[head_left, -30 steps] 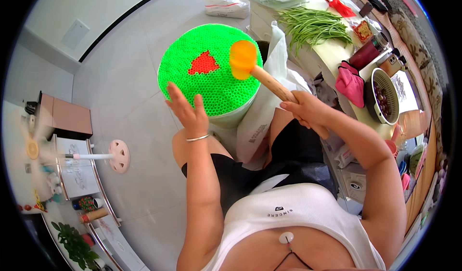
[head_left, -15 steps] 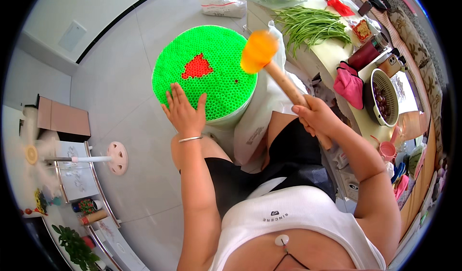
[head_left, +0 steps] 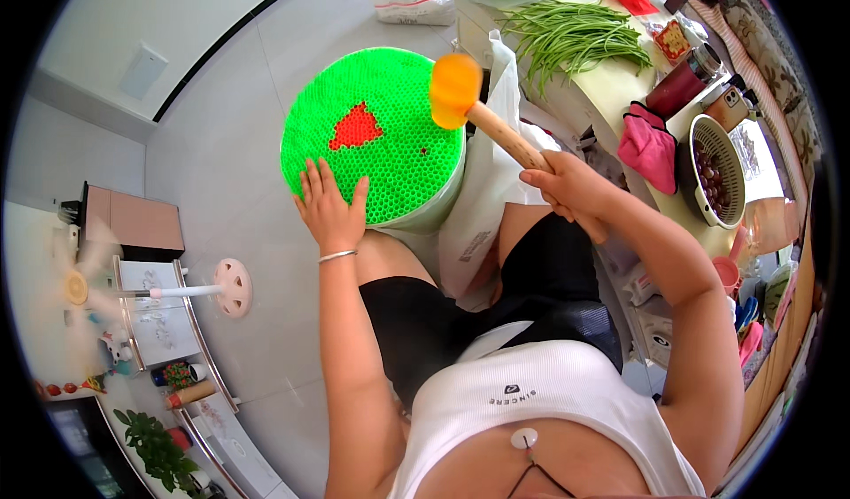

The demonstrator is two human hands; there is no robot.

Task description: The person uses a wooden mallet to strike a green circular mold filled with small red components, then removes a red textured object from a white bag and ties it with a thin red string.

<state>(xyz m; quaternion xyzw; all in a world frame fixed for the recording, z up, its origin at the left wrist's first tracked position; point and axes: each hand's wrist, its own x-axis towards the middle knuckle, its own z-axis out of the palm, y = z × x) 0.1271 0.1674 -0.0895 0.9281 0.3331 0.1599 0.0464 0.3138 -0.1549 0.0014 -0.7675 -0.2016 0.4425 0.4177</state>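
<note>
A round bundle of tightly packed green tubes (head_left: 403, 176), like drinking straws, stands upright before me in a whitish wrap or tub. A patch of red tubes (head_left: 357, 129) lies near its middle, and one small dark hole shows to the right. My left hand (head_left: 332, 211) rests flat on the bundle's near left rim, fingers spread. My right hand (head_left: 571, 189) grips the wooden handle of a mallet (head_left: 506, 136). The mallet's orange head is raised at the bundle's right edge; whether it touches the tubes I cannot tell.
Right of the bundle stands a white plastic bag (head_left: 474, 233). The table holds long green beans (head_left: 580, 38), a pink cloth (head_left: 649, 147), a dark red flask (head_left: 682, 83) and a colander (head_left: 717, 167) of dark round fruit. A pale standing fan (head_left: 235, 286) is at left.
The mallet and my right hand have shifted slightly left and away from me. My left hand stays on the rim of the bundle. The whole view has turned a little.
</note>
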